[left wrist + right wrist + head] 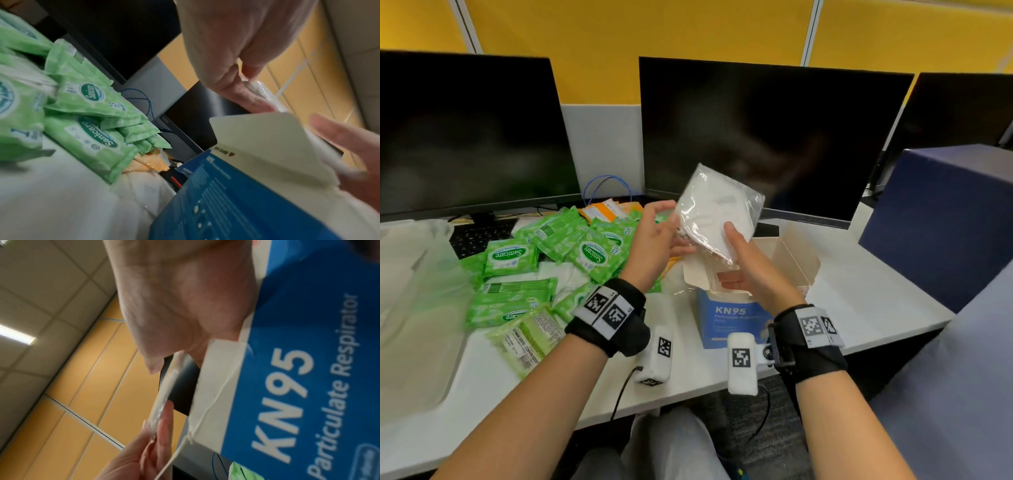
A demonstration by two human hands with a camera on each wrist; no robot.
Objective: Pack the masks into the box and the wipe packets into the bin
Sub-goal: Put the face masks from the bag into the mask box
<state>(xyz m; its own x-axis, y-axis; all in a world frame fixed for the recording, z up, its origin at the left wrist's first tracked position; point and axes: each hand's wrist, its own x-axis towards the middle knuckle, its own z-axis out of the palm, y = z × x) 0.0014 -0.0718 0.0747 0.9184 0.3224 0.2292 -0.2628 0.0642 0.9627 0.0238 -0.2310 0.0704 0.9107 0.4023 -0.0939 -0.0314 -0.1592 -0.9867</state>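
A white mask (pixel 717 212) in clear wrap is held up above the open blue KN95 box (pixel 726 320). My left hand (pixel 657 236) pinches its left edge. My right hand (pixel 739 253) grips its lower right, thumb on the front and fingers behind. The left wrist view shows my left hand (pixel 232 69) nipping the wrap's edge (pixel 257 87) above the box flap (pixel 267 146). In the right wrist view the mask (pixel 164 395) is edge-on between both hands beside the box (pixel 298 369). Several green wipe packets (pixel 551 260) lie heaped at left.
A translucent plastic bin (pixel 414 308) stands at the desk's far left. Two dark monitors (pixel 774 137) and a keyboard (pixel 479 236) line the back. Yellow packets (pixel 602 210) lie behind the wipes. A blue-grey partition (pixel 941 222) closes the right side.
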